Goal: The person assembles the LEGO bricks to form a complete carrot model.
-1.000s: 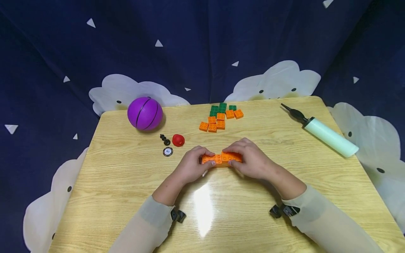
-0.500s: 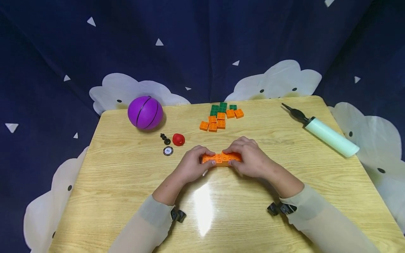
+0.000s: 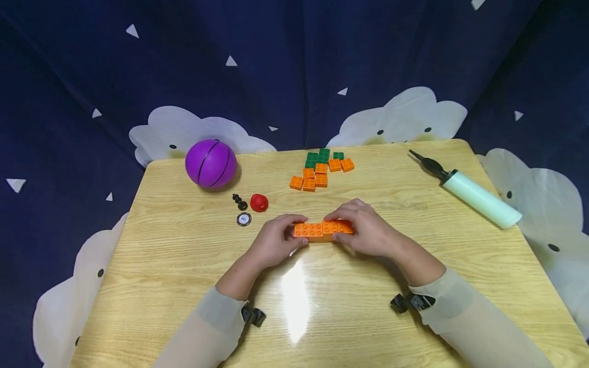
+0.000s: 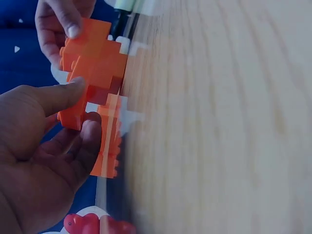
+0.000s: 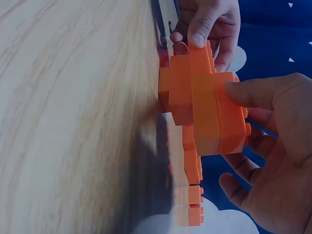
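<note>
Several orange toy building bricks [image 3: 315,231] are joined in one stepped build over the middle of the table. My left hand [image 3: 271,243] holds its left end, thumb on the near side and fingers on the far side. At the other end, my right hand [image 3: 370,232] grips the raised right bricks between thumb and fingers. The left wrist view shows the build [image 4: 105,68] widening in steps toward its underside, with the left thumb near the top edge. Seen from the right wrist, the build [image 5: 204,107] sits close over the wood.
Loose orange bricks [image 3: 309,184] and green bricks [image 3: 312,159] lie behind the hands. A purple ball [image 3: 211,164], a black chess piece [image 3: 240,202], a small red hat [image 3: 259,203] and a poker chip [image 3: 244,219] are to the left. A hand pump [image 3: 480,199] lies at right.
My left thumb and fingers have slid back a little to the left, showing more of the left brick's studs. The right hand stays around its end of the build.
</note>
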{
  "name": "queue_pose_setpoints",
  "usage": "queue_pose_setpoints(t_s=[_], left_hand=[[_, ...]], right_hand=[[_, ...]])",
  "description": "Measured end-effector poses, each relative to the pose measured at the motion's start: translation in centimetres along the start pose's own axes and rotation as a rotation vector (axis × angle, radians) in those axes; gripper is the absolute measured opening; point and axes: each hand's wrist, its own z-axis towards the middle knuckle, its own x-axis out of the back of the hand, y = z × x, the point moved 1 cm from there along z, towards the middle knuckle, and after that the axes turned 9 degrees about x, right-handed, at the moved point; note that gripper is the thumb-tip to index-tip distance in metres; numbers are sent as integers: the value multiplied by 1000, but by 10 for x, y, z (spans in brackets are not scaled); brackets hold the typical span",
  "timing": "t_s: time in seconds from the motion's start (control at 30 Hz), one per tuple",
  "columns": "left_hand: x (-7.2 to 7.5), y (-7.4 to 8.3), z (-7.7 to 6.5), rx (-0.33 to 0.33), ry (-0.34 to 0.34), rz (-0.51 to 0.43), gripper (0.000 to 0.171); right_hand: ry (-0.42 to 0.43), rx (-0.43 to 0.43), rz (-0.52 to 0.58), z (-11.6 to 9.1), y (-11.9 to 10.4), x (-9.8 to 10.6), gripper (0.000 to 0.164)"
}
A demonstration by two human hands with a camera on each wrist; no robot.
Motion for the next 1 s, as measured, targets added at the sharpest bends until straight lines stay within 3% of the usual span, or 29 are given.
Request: queue_pose_setpoints(t_s=[0.17,0.33,0.6,1.0], left_hand=[[1,-3,0,41,7,-15,45],[1,-4,0,37,2,-24,43],[-1,-5,-1,50,-1,-27,42],[1,-6,-1,48,0,-53,43]], right_hand=[[-13,12,16,2,1,1,37],[-34,-3,71,3,4,6,36],[-7,-130,198,11,18,15,34],[126,-239,179,33,62,18,32]])
